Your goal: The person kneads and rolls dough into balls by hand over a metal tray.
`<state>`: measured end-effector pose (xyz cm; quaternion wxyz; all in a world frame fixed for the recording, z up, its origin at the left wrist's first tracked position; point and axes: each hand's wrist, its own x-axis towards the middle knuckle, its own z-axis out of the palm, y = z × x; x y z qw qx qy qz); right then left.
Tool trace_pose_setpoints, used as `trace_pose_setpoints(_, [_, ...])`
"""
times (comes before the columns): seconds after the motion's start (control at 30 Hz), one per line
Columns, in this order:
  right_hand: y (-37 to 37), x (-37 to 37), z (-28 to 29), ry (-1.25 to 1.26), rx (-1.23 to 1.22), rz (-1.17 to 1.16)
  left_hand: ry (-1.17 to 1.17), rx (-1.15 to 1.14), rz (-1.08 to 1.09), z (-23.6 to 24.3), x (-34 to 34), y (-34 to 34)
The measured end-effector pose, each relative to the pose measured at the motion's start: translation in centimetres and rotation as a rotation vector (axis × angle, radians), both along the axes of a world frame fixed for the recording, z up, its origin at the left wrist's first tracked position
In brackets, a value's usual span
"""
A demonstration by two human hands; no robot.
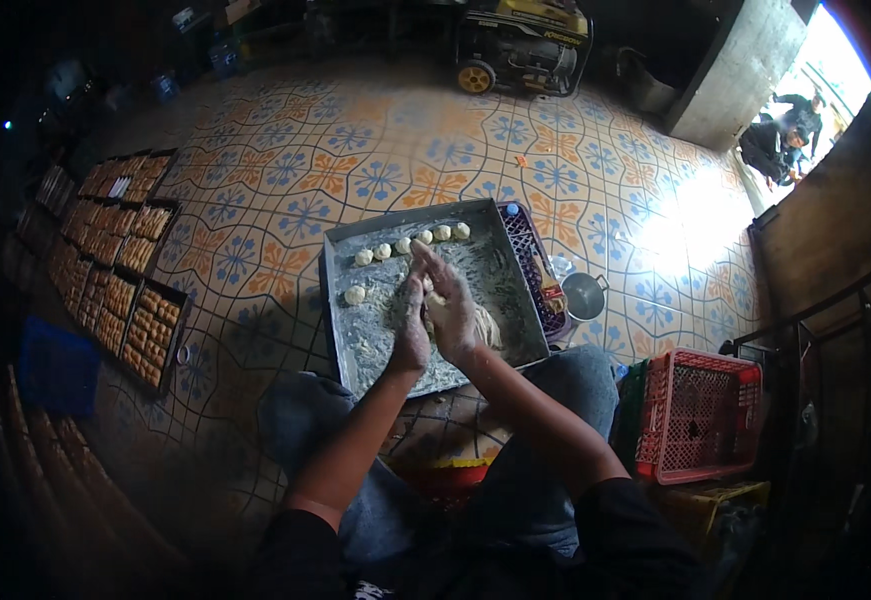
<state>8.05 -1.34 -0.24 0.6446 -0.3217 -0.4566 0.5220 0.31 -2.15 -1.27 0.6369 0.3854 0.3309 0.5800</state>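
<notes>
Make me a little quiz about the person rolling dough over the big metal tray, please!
1. True or false: both floury hands, left hand and right hand, are pressed together over the flour-dusted rectangular metal tray.
2. Where do the small round pale dough balls sit on the tray? A) along its far edge B) stacked in the middle C) on the floor
3. What colour is the slotted plastic crate on the person's right?

Key: 1 true; 2 A; 3 red.
</notes>
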Motion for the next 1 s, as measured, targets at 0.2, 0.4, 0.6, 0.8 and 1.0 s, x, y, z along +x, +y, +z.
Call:
trace_pose_setpoints(0.2, [3.2, 3.0, 1.3, 0.07, -0.18, -0.184, -0.143, -0.11, -0.101, 0.8, 1.5, -1.8])
trace_pose_setpoints(0.4, [4.2, 6.1, -0.8, 0.317, -0.251, -0.038, 0.092, -0.13, -0.081, 1.5, 0.9, -1.3])
trace_pose_setpoints(0.6, [1.0, 1.0, 0.0, -0.233, 0.087, -0.152, -0.328, 0.011, -0.062, 1.6, 1.2, -0.4])
trace_pose_setpoints(0.8, [3.5, 5.8, 1.7, -0.285, 0.007, -0.433, -0.344, -0.161, -0.227, 4.4, 2.3, -2.5])
trace_pose_setpoints(1.0, [3.2, 6.3, 2.5, -0.45, 0.078, -0.41, -0.223, -0.188, -0.154, 3.0, 0.9, -1.0])
